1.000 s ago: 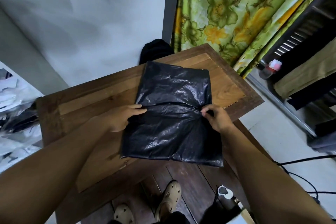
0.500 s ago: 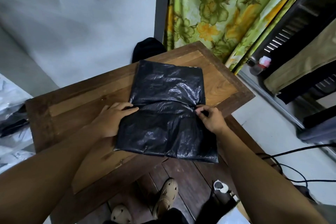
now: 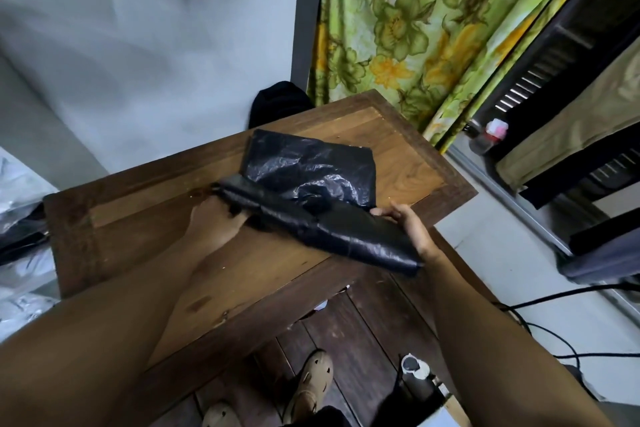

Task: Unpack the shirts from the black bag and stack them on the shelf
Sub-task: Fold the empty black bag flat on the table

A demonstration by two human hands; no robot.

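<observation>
Both bare forearms are extended forward from the lower corners of the view. The left hand (image 3: 214, 224) is held back upward, its fingers hidden under the lifted edge of a crinkled black plastic bag (image 3: 311, 163), so its grip cannot be judged. The right hand (image 3: 407, 224) is closed on the bag's right edge, fingers curled over it

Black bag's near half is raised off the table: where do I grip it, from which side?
Probably the raised near fold of the black bag, at its two ends, from left and right. It forms a long thick roll slanting across the table, so end grips should steady it; the right hand holds the right end so.
</observation>
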